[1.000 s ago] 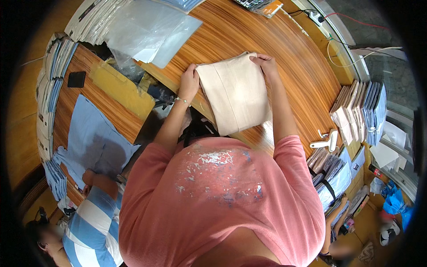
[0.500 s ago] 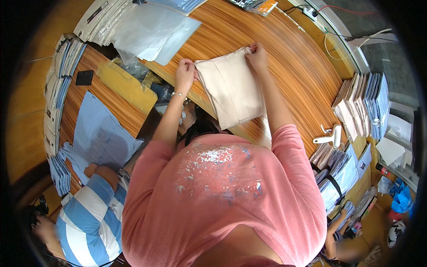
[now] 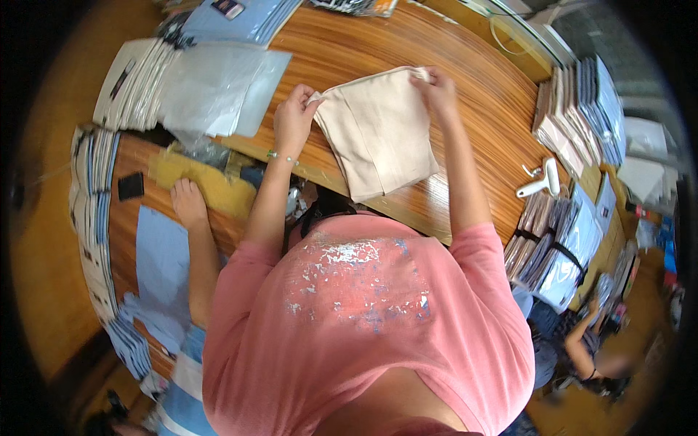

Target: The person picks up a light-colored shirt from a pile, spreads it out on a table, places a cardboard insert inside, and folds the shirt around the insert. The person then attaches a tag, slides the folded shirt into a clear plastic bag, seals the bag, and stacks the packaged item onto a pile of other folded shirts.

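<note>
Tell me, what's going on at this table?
A person in a pink top holds a folded beige cloth by its two far corners, one in the left hand, the other in the right hand, at a wooden table. To the left, another person's hand is at a yellow panel, near a blue cloth.

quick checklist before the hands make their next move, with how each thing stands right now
1. Left hand on the cloth: ok, it pinches the far left corner.
2. Right hand on the cloth: ok, at the far right corner.
3. Cloth clear of the table's near edge: not ok, its near left corner overlaps that edge in this view.
4. White tool out of the way: ok, it lies apart, to the right.
5. Co-worker's hand clear of the cloth: ok, it is over at the yellow pad.
6. Underside of the cloth smooth: cannot tell, hidden.
</note>
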Available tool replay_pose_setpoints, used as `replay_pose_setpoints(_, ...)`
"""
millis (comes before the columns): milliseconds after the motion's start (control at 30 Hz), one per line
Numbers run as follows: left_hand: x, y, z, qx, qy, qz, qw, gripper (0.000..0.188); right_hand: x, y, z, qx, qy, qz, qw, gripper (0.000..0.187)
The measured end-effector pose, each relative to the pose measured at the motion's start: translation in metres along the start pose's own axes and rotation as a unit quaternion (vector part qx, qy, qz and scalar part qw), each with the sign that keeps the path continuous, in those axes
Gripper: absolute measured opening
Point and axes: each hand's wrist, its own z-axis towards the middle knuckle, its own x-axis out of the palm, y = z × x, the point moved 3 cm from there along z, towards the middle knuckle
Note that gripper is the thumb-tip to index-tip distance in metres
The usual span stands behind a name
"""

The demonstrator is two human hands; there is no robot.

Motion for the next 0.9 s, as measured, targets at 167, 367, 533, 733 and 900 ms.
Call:
replay_pose_setpoints(167,-0.021,-0.115,0.013,0.135,0.051,-0.119,0.982,0.03,-0.102,0.091,-0.099,-0.13,-0.116,0.053,0.983,0.025)
replay_pose_setpoints(367,0.02,-0.101,-0.042,0.189,0.109,-0.307,0.926,0.029,-0.131,0.06,-0.205,-0.21,-0.085,-0.027,0.974,0.012)
replay_pose_setpoints(533,0.071,-0.005,-0.125,-0.078,0.288,-0.42,0.857,0.033,-0.08,-0.071,-0.27,-0.08,-0.081,-0.13,0.985,0.025)
replay_pose_setpoints(733,0.04,0.005,-0.099,-0.057,0.429,-0.097,0.896,0.022,-0.086,-0.072,-0.289,-0.013,-0.078,-0.175,0.981,0.039)
replay_pose_setpoints(900,0.082,0.022,-0.087,-0.137,0.452,-0.129,0.872,0.021,-0.08,-0.129,-0.265,0.194,-0.131,0.122,0.965,0.02)
